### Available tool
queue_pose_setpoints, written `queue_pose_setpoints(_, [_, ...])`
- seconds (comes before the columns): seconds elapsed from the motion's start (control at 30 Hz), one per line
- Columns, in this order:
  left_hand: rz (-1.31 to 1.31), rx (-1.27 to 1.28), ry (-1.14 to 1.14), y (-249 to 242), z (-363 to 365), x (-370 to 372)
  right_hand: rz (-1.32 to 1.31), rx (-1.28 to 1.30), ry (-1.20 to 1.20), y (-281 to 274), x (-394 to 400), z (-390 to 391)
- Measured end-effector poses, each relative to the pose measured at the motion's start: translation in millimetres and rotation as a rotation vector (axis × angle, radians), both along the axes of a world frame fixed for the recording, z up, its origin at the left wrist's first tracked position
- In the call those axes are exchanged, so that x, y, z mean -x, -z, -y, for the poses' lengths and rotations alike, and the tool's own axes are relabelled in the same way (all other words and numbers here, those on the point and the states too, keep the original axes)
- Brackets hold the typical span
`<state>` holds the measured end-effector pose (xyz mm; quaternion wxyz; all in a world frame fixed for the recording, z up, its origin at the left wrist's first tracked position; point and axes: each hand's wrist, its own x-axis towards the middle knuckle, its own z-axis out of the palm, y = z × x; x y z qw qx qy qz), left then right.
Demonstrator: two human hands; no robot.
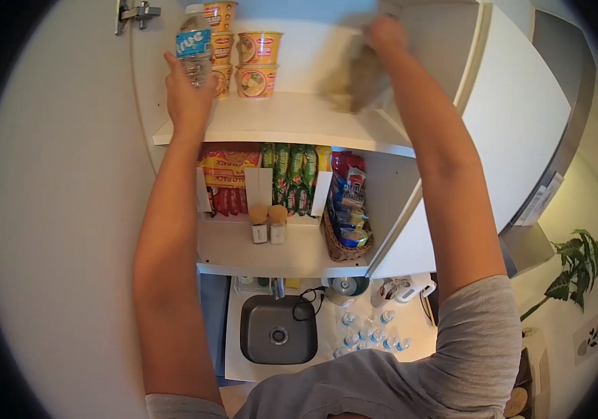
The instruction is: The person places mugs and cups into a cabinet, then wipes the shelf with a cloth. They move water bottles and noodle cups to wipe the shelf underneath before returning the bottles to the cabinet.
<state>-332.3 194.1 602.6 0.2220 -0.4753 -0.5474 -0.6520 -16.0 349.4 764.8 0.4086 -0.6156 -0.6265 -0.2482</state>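
Observation:
High at the left of the cabinet, my left hand [191, 101] is wrapped round a clear plastic bottle [194, 45] with a blue label. The bottle is upright, in front of stacked noodle cups [257, 64] on the upper shelf [285, 119]. My right hand [386, 35] is raised at the upper right of the same shelf, its fingers closed at the top of a brownish, see-through item [362, 77]. Motion blurs that item, and I cannot make out what it is.
On the lower shelf [229, 255] are snack packs [229, 171], green packets [288, 174], two small jars [268, 232] and a wicker basket [346, 248] of packets. Below are a sink [279, 335] and several bottles [376, 336] on the counter. Cabinet doors stand open on both sides.

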Motion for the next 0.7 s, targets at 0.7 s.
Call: queue_pose_setpoints(0.7, [-0.112,-0.103,-0.097,3,3,-9,0.016,0.193,-0.893,-17,112,104])
